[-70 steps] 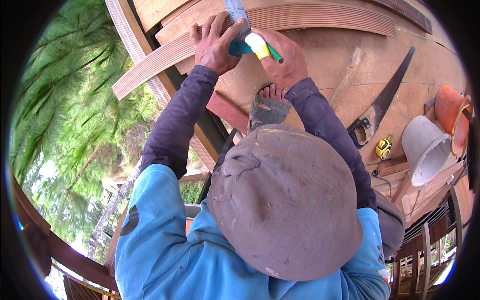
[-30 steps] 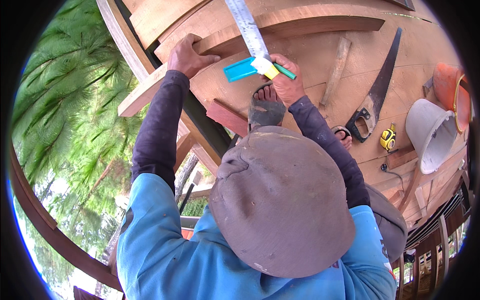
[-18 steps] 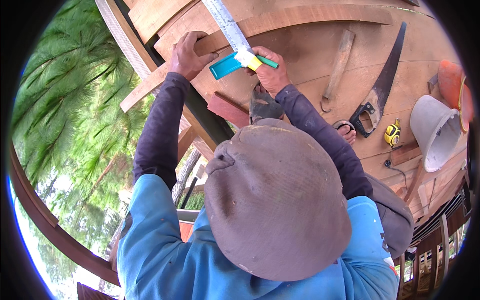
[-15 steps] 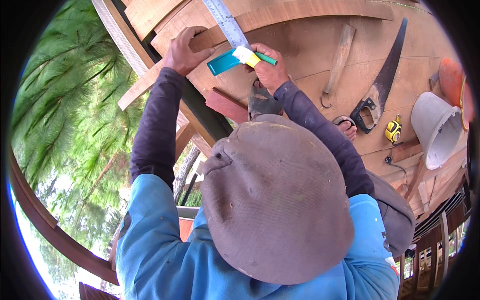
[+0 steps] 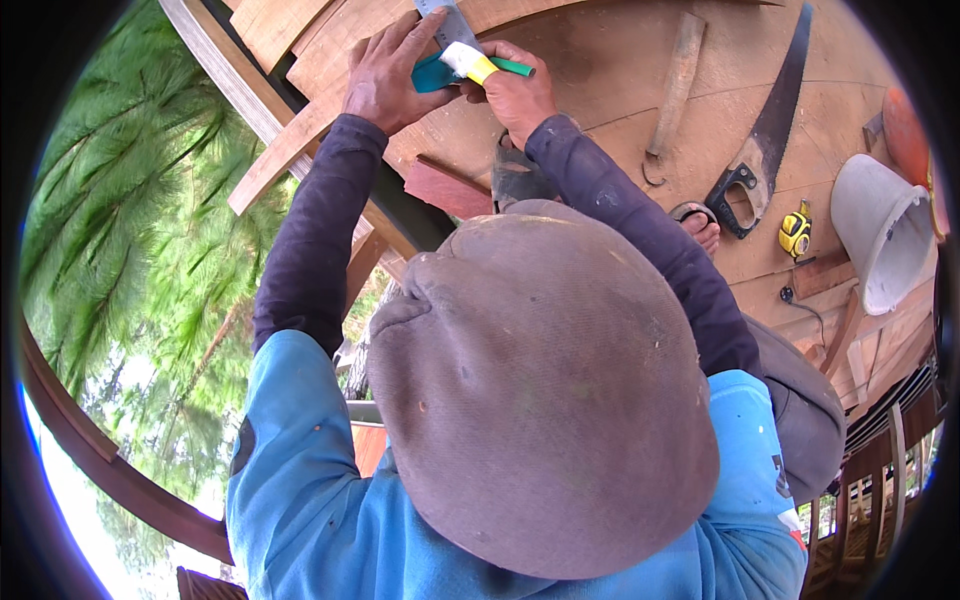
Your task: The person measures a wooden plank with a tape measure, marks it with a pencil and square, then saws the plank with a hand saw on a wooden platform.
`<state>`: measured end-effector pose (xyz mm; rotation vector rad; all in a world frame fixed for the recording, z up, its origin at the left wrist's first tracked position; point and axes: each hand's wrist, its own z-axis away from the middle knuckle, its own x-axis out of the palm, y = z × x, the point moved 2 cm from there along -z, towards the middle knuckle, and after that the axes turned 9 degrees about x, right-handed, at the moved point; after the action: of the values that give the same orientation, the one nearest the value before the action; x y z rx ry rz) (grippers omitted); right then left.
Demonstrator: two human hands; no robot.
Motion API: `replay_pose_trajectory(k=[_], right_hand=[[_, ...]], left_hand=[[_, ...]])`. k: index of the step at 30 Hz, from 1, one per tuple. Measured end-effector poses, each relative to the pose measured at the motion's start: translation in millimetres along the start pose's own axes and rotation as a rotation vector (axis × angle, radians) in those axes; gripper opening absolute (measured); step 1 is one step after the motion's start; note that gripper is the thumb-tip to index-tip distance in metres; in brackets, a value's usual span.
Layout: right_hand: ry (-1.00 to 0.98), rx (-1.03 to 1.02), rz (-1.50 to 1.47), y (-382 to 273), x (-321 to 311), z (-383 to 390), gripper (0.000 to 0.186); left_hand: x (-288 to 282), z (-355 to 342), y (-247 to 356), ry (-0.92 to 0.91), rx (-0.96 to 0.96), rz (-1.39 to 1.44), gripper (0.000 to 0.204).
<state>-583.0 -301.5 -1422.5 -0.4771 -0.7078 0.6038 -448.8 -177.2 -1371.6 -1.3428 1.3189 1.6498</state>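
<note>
At the top of the view is a try square with a teal handle [image 5: 432, 74] and a grey metal blade [image 5: 452, 28], laid across a long curved wooden strip [image 5: 285, 150]. My left hand [image 5: 385, 85] is closed around the square, its fingers reaching over the blade and its thumb by the handle. My right hand [image 5: 522, 100] grips the handle's other end. A thin green stick like a pencil [image 5: 513, 67] pokes out of the right-hand fingers. Beside it, at the thumb, sits a white-and-yellow piece [image 5: 468, 62] whose kind I cannot make out.
On the plank floor to the right lie a hammer [image 5: 680, 80] with a wooden handle, a handsaw [image 5: 765, 140] and a yellow tape measure [image 5: 796, 230]. A grey bucket [image 5: 880, 225] is tipped over. A reddish wood offcut [image 5: 447, 188] rests near my foot. Green foliage [image 5: 130, 180] shows beyond the left edge.
My left hand has left the curved strip and moved right onto the try square. The right hand keeps its hold. Strip and square now appear higher in the view.
</note>
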Motion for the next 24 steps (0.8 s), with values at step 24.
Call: replay_pose_trajectory(k=[24], right_hand=[[-0.006, -0.009, 0.007, -2.4, 0.8, -5.1, 0.017]], left_hand=[[-2.1, -3.5, 1.9, 0.020, 0.001, 0.037, 0.095]])
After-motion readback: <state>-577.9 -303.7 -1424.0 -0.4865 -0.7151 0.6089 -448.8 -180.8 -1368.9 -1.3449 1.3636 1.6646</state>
